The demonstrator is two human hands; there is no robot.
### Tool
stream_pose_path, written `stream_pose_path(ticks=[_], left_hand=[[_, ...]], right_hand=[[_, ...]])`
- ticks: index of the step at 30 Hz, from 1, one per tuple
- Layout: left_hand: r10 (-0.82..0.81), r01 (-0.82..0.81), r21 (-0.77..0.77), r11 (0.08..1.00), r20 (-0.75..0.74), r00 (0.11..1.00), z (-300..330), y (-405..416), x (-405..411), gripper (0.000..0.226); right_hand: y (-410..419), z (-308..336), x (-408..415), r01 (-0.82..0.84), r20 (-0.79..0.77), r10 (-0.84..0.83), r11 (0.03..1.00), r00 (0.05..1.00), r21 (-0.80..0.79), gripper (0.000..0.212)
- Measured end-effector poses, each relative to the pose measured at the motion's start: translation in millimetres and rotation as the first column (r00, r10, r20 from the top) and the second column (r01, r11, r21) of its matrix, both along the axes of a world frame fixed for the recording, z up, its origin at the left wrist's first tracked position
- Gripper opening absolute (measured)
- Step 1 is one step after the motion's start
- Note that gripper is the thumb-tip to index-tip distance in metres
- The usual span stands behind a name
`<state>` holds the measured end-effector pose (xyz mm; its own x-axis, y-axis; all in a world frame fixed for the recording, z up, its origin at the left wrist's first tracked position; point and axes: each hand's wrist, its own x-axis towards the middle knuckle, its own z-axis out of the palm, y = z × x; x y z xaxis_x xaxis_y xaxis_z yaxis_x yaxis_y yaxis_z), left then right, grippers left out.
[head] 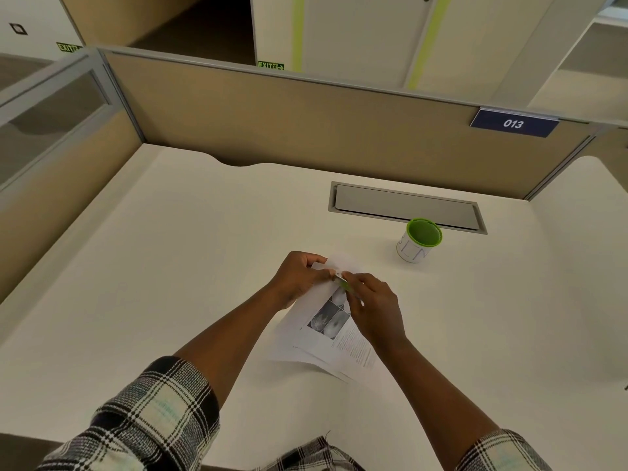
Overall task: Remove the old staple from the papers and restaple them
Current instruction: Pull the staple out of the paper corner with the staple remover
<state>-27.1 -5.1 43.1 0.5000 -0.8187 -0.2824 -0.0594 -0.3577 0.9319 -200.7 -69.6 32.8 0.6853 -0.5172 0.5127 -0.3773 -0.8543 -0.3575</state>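
Papers [334, 329] lie near the green cup [420, 240], long axis running from you toward it, your left hand [299, 277] pinching the far corner where your right hand [375, 309] grips a small green tool [343, 283].

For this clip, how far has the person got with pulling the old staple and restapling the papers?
Nothing looks finished yet. In hand: the left hand pinches the top corner of the papers, and the right hand works a small green-tinted tool at that corner, apparently at the old staple; the staple itself is too small to see. Left: freeing the staple and restapling. No stapler is clearly in view; only a green-rimmed cup stands on the desk.
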Motion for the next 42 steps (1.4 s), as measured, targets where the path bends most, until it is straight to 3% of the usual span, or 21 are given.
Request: stream_pose_path(ticks=[17,22,30,42], left_hand=[[0.034,-0.035,-0.015,0.999,-0.04,0.999,3.2,1.7,-6.1,0.043],[0.03,-0.03,-0.006,1.0,-0.029,0.999,4.7,2.2,-8.7,0.043],[0.008,-0.008,0.011,1.0,0.009,1.0,5.4,3.6,-7.8,0.047],[-0.014,0.013,0.023,1.0,0.035,0.999,10.5,5.1,-3.3,0.053]], right_hand=[[7.6,2.9,-2.4,0.09,0.085,-0.123,0.942,0.989,0.322,0.022],[8.6,2.8,-1.4,0.106,0.093,-0.144,0.937,0.985,0.334,0.028],[8.6,6.6,-1.0,0.104,0.028,-0.12,0.94,0.992,0.325,0.018],[4.7,6.1,-1.6,0.014,0.036,-0.019,0.991,0.999,0.133,0.031]])
